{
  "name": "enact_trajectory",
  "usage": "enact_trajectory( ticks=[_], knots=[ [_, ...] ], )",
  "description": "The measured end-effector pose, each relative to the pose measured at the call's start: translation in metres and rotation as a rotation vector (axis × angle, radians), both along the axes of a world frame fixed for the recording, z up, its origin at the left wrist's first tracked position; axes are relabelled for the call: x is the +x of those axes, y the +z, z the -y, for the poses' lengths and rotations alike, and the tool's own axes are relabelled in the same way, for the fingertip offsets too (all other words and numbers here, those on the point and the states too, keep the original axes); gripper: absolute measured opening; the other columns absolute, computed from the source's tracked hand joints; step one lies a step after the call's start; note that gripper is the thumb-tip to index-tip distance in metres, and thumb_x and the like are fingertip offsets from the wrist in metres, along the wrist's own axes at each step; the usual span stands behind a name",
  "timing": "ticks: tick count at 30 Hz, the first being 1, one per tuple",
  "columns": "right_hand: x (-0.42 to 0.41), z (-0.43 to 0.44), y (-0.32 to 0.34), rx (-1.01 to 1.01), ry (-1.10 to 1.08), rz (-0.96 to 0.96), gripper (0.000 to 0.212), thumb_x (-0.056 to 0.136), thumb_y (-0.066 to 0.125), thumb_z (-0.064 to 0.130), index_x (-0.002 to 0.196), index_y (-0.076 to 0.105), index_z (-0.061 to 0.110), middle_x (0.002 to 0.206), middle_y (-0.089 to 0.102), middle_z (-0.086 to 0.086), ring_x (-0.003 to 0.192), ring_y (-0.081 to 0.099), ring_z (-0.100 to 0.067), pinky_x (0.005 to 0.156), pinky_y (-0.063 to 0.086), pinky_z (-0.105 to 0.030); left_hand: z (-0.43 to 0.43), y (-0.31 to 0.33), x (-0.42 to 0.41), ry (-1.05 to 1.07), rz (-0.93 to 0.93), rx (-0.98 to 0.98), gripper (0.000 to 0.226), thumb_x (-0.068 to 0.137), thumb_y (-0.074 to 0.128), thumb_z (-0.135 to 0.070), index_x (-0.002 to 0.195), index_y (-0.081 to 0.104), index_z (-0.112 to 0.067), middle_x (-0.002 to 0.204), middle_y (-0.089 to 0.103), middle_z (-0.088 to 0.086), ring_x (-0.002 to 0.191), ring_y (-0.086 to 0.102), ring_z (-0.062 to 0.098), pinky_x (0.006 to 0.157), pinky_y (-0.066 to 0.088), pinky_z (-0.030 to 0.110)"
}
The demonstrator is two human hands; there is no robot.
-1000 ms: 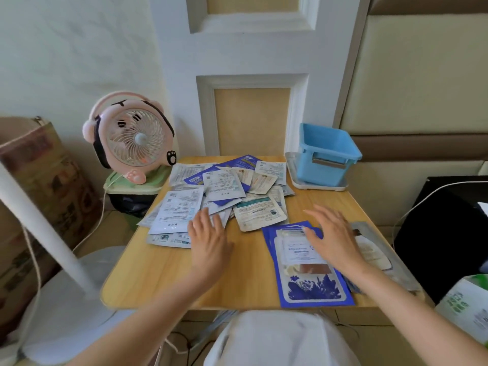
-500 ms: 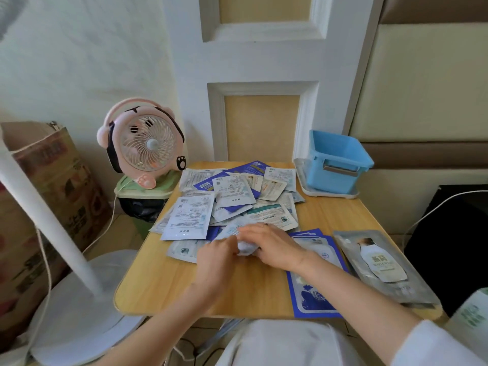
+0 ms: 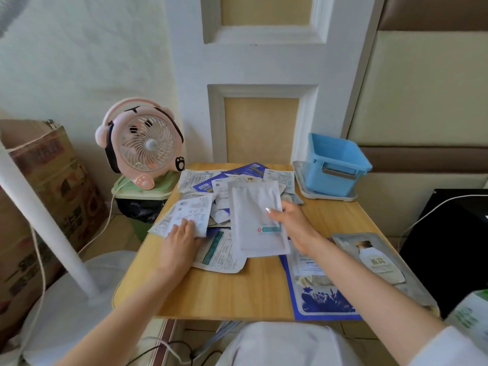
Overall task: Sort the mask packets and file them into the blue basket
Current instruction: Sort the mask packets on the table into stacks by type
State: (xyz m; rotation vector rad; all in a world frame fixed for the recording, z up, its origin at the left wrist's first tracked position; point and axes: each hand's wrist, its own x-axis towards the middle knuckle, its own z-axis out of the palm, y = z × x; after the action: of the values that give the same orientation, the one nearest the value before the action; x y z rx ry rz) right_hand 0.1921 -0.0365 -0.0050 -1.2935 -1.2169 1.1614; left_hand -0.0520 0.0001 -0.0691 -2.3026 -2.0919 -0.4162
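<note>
Several mask packets (image 3: 239, 180) lie in a loose heap at the back middle of the small wooden table (image 3: 237, 291). My right hand (image 3: 293, 223) grips a plain white packet (image 3: 254, 220) by its right edge and holds it tilted above the heap. My left hand (image 3: 179, 241) rests flat on a white printed packet (image 3: 191, 215) at the heap's left side. A blue flowered packet (image 3: 322, 299) and a grey bottle-print packet (image 3: 375, 260) lie at the front right. The blue basket (image 3: 335, 165) stands on a white tray (image 3: 327, 198) at the back right corner.
A pink desk fan (image 3: 144, 146) stands on a green-lidded bin (image 3: 142, 191) left of the table. A white floor-fan pole (image 3: 45, 223) and a cardboard box (image 3: 45, 186) are further left. A black object with a white cable (image 3: 449, 249) sits to the right.
My right hand has picked up a white packet from the heap and raised it. My left hand has slid left onto a printed packet. Another printed packet now lies exposed beneath.
</note>
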Motion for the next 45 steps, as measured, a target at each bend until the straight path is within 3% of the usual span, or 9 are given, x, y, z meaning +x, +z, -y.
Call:
enact_trajectory(
  ticks=[4, 7, 11, 24, 31, 35, 38, 42, 45],
  knots=[
    [0.003, 0.004, -0.006, -0.078, -0.015, -0.027, 0.02, 0.093, 0.049, 0.005, 0.107, 0.061, 0.014, 0.108, 0.067, -0.014, 0.099, 0.064, -0.031, 0.084, 0.053, -0.046, 0.009, 0.027, -0.004, -0.014, -0.104, 0.187, 0.027, 0.092, 0.045, -0.009, 0.117, 0.054, -0.011, 0.104, 0.066, 0.013, 0.087, 0.063, 0.032, 0.066, 0.045, 0.038],
    [0.008, 0.005, -0.01, -0.093, -0.079, -0.021, 0.023, 0.092, 0.052, 0.005, 0.112, 0.06, 0.011, 0.107, 0.067, -0.016, 0.094, 0.065, -0.032, 0.078, 0.054, -0.044, 0.023, 0.052, -0.004, 0.017, 0.352, 0.386, 0.019, 0.096, 0.047, -0.015, 0.099, 0.064, -0.006, 0.078, 0.064, 0.016, 0.068, 0.058, 0.035, 0.057, 0.034, 0.031],
    [0.01, 0.009, -0.01, -0.109, -0.143, 0.01, 0.021, 0.091, 0.056, 0.009, 0.11, 0.062, 0.012, 0.101, 0.069, -0.013, 0.084, 0.066, -0.027, 0.068, 0.055, -0.035, 0.028, 0.069, 0.01, -0.041, 1.011, 0.281, 0.029, 0.097, 0.043, -0.009, 0.068, 0.044, -0.009, 0.06, 0.044, -0.003, 0.057, 0.036, 0.009, 0.053, 0.029, 0.025],
    [0.023, 0.023, 0.0, -0.083, 0.024, 0.017, 0.055, 0.084, 0.06, -0.003, 0.125, 0.046, 0.029, 0.11, 0.064, -0.009, 0.084, 0.067, -0.026, 0.056, 0.055, -0.031, 0.023, 0.067, 0.047, -0.299, 0.583, -0.004, 0.045, 0.08, 0.069, -0.039, 0.055, 0.038, -0.019, 0.053, 0.035, -0.002, 0.054, 0.032, 0.015, 0.055, 0.024, 0.032],
    [0.037, 0.017, 0.004, -0.066, -0.36, 0.08, 0.004, 0.078, 0.067, 0.015, 0.078, 0.07, 0.013, 0.09, 0.073, -0.013, 0.077, 0.07, -0.025, 0.066, 0.058, -0.036, 0.009, 0.052, 0.04, -0.465, 0.535, -0.393, 0.024, 0.087, 0.048, -0.017, 0.106, 0.063, -0.022, 0.099, 0.062, -0.004, 0.096, 0.056, 0.018, 0.09, 0.043, 0.035],
    [0.041, 0.021, 0.004, 0.081, -0.426, 0.235, 0.023, 0.083, 0.054, 0.014, 0.099, 0.071, 0.013, 0.097, 0.072, -0.008, 0.09, 0.068, -0.023, 0.087, 0.055, -0.044, 0.0, 0.049, 0.054, -0.605, 0.317, -0.27, 0.036, 0.091, 0.058, -0.019, 0.127, 0.056, -0.019, 0.121, 0.056, -0.009, 0.113, 0.05, 0.017, 0.096, 0.042, 0.028],
    [0.033, 0.031, 0.004, 0.23, -0.385, 0.452, 0.04, 0.09, 0.05, 0.003, 0.13, 0.052, 0.009, 0.12, 0.064, -0.005, 0.11, 0.06, -0.012, 0.097, 0.047, -0.026, 0.012, 0.061, 0.066, -0.407, 0.696, -0.239, 0.04, 0.093, 0.049, -0.04, 0.116, 0.061, -0.01, 0.113, 0.065, 0.004, 0.109, 0.06, 0.022, 0.09, 0.05, 0.032],
    [-0.007, 0.055, -0.002, 0.369, -0.118, 0.688, 0.049, 0.092, 0.044, -0.001, 0.139, 0.04, 0.016, 0.135, 0.054, 0.001, 0.121, 0.052, -0.007, 0.086, 0.038, 0.002, 0.034, 0.072, 0.084, -0.462, 1.271, -0.664, 0.057, 0.08, 0.045, -0.056, 0.119, 0.05, -0.015, 0.117, 0.064, 0.005, 0.108, 0.064, 0.02, 0.088, 0.054, 0.03],
    [-0.033, 0.074, -0.011, 0.472, 0.047, 0.857, 0.044, 0.089, 0.045, 0.013, 0.131, 0.048, 0.025, 0.107, 0.07, 0.002, 0.099, 0.066, -0.017, 0.085, 0.053, -0.028, 0.045, 0.07, 0.095, -0.266, 1.534, -0.368, 0.013, 0.084, 0.065, -0.016, 0.094, 0.061, -0.011, 0.094, 0.067, 0.012, 0.082, 0.066, 0.022, 0.068, 0.057, 0.029]
  ],
)
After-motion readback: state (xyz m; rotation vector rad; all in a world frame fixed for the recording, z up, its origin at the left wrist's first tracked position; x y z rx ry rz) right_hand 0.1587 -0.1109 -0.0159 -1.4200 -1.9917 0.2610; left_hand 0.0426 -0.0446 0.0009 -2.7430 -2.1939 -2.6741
